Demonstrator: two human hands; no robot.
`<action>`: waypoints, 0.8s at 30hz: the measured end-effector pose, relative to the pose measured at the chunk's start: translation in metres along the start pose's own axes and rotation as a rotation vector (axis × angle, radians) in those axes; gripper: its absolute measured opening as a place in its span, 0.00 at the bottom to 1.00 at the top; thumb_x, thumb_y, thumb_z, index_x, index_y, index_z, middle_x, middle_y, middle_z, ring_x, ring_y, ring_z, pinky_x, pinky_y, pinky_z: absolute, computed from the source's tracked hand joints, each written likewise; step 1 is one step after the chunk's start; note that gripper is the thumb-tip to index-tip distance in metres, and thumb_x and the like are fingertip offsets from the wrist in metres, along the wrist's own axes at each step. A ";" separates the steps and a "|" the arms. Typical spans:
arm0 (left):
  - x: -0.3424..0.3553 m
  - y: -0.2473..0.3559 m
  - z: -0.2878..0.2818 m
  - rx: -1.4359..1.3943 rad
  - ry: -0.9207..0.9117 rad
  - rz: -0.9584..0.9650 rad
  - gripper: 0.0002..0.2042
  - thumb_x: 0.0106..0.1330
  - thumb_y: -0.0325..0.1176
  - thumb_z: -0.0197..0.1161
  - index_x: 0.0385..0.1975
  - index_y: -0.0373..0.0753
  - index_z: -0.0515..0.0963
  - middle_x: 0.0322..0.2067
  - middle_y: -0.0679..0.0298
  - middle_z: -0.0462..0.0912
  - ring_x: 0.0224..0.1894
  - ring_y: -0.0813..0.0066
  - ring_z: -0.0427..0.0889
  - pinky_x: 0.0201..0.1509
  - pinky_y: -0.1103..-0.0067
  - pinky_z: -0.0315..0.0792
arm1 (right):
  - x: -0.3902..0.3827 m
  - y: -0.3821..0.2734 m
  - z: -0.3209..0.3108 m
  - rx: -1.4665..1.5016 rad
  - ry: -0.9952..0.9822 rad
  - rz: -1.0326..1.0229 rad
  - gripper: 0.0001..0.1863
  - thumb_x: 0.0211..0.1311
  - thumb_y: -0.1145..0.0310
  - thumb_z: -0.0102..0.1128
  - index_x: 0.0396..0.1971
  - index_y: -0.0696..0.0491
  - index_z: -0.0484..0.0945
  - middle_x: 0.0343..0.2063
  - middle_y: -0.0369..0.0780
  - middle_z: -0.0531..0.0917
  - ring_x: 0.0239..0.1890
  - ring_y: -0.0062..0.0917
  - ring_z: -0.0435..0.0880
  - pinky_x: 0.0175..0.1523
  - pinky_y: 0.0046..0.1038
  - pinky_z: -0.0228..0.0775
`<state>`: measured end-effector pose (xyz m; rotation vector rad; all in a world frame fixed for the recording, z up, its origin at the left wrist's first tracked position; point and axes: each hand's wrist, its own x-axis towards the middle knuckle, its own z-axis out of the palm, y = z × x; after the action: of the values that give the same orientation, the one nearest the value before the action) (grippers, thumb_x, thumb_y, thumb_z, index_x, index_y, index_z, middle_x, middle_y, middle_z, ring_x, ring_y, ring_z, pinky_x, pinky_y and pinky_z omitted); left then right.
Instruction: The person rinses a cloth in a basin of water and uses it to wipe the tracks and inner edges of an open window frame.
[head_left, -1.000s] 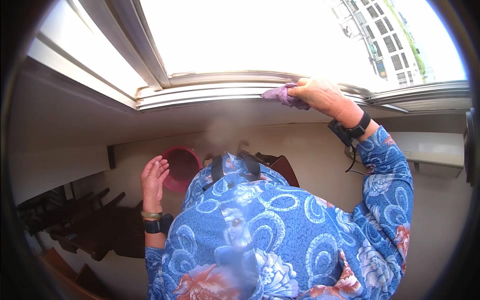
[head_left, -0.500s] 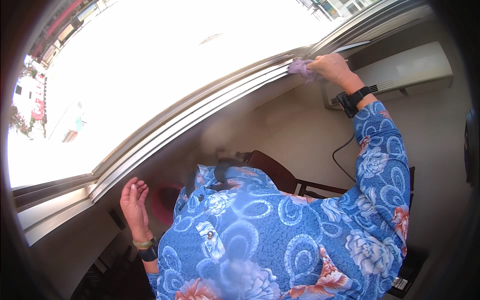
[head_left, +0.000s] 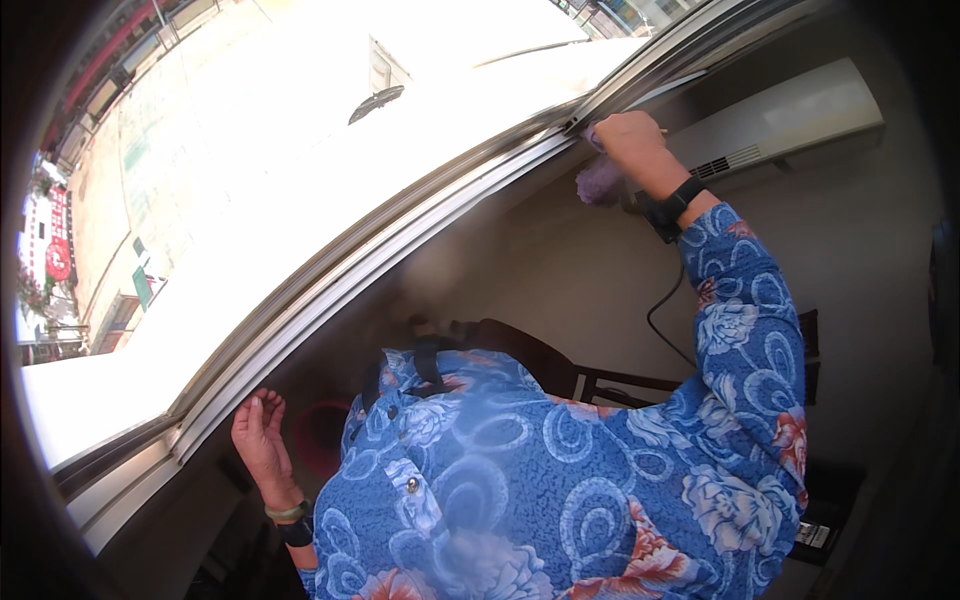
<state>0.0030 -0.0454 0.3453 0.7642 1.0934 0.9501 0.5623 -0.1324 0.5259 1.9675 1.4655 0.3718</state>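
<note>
Since the earlier pictures the right hand [head_left: 630, 140] has travelled along the window track [head_left: 420, 225] toward its upper right end, and the view has swung so the track now runs as a long diagonal from lower left to upper right. The left hand [head_left: 258, 435], which hung lower beside the body before, now sits just under the lower stretch of the same track.

The right hand is closed around a purple cloth [head_left: 600, 180], the fingers curled over it and pressing the top of it against the track; the loose part of the cloth hangs below the hand, against the wall. A dark wristband [head_left: 672, 208] sits on that wrist, above the blue flowered sleeve [head_left: 745, 330].

The left hand is empty, fingers loosely spread and slightly bent, palm turned toward the body (it is near the frame, though whether it touches cannot be told). It wears a pale bangle [head_left: 285, 512] and a dark band below it.

Beyond the right hand a white wall unit [head_left: 790, 115] is mounted on the wall, and a black cable [head_left: 665, 320] hangs down the wall beneath it. A red round thing [head_left: 318, 440] shows dimly below, next to the left hand.
</note>
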 end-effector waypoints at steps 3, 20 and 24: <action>0.001 0.008 0.008 0.018 -0.051 -0.046 0.08 0.65 0.30 0.51 0.37 0.32 0.74 0.32 0.60 0.78 0.36 0.73 0.78 0.44 0.77 0.74 | -0.007 0.001 0.002 0.083 -0.005 0.104 0.06 0.43 0.71 0.55 0.20 0.52 0.81 0.23 0.44 0.81 0.29 0.37 0.82 0.33 0.33 0.74; 0.012 0.012 0.019 -0.106 -0.090 0.006 0.08 0.65 0.29 0.50 0.38 0.32 0.73 0.32 0.60 0.78 0.36 0.73 0.77 0.45 0.77 0.73 | 0.003 -0.097 -0.082 0.030 0.044 -0.269 0.03 0.42 0.73 0.53 0.14 0.52 0.74 0.19 0.42 0.78 0.25 0.32 0.81 0.27 0.31 0.71; 0.003 0.007 0.007 -0.104 -0.027 0.024 0.08 0.66 0.29 0.50 0.38 0.32 0.73 0.32 0.60 0.77 0.36 0.73 0.77 0.45 0.77 0.73 | 0.005 -0.064 -0.079 0.271 0.189 -0.209 0.08 0.48 0.68 0.53 0.30 0.48 0.78 0.23 0.39 0.80 0.30 0.33 0.81 0.33 0.31 0.72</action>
<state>0.0087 -0.0401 0.3529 0.7041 1.0052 1.0065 0.4705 -0.0916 0.5434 2.0020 1.9090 0.2842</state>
